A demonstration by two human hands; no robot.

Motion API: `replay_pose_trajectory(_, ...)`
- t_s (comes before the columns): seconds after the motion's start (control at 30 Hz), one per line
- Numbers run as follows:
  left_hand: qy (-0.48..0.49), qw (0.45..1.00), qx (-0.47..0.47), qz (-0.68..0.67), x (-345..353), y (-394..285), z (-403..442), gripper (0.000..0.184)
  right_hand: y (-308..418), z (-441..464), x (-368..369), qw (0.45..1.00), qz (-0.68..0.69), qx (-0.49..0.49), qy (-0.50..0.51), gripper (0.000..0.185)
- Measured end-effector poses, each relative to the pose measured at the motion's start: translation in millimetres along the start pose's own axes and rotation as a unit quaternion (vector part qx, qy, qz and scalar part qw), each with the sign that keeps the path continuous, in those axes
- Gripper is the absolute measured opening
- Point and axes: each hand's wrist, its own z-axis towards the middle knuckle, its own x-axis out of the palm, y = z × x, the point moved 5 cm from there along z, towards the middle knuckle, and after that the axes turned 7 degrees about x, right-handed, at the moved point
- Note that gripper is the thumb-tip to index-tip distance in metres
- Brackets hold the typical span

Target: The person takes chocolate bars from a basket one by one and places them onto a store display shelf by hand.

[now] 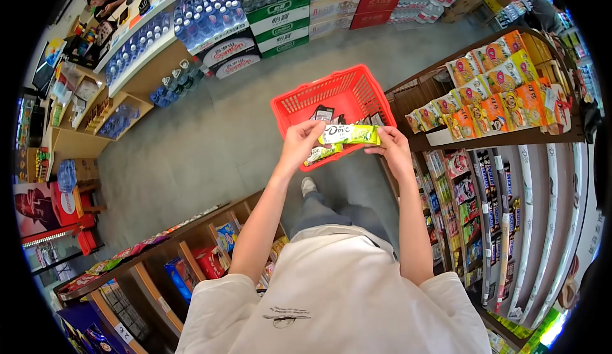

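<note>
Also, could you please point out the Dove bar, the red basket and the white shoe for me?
Dove bar (347,133): head view, middle of its wrapper.
Red basket (319,83): head view, rim on the side farthest from the person.
White shoe (308,186): head view, toe end.

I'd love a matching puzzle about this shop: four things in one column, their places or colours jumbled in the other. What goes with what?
1. Dove packet
2. basket
3. shoe
4. snack bags

A. in rows at the picture's upper right
B. held by the left hand and the right hand
C. pale, on a foot
D. plain red

Right pairs: 1-B, 2-D, 3-C, 4-A
</note>
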Motion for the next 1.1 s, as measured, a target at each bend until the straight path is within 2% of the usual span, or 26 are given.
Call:
replay_pose_trajectory(0.3,0.039,0.999,0.019,0.018,73.4,-6.7,-2.9,0.034,40.1,-57.7,-50.8,0.996,0.059,-0.069,-0.018,0.021)
replay_pose_trajectory(0.4,0.098,0.994,0.023,0.036,105.5,6.8,-9.7,0.033,39.2,-80.6,-82.3,0.988,0.089,-0.118,-0.046,0.025)
replay_pose_trajectory(0.47,0.122,0.992,0.007,0.043,137.2,7.7,-17.6,0.031,41.5,-104.5,-101.5,0.991,0.03,-0.102,-0.081,0.028)
replay_pose_trajectory(0.53,0.16,0.985,-0.009,0.059,162.3,22.1,-26.1,0.03,28.7,-123.4,-125.0,0.989,0.029,-0.114,-0.089,0.028)
replay_pose_trajectory(0.6,0.193,0.979,-0.05,0.047,185.7,39.9,-31.4,0.028,18.5,-148.9,-149.1,0.982,0.037,-0.119,-0.138,0.028)
replay_pose_trajectory(0.83,0.308,0.942,-0.101,0.084,281.1,80.9,-66.7,0.03,-6.0,-246.5,-221.4,0.951,0.115,-0.092,-0.272,0.033)
replay_pose_trajectory(0.97,0.35,0.927,-0.101,0.091,319.7,91.5,-89.1,0.031,-30.3,-276.7,-251.0,0.937,0.152,-0.122,-0.29,0.032)
replay_pose_trajectory(1.1,0.351,0.925,-0.117,0.086,340.0,110.4,-110.4,0.031,-47.7,-303.1,-271.5,0.928,0.184,-0.133,-0.295,0.029)
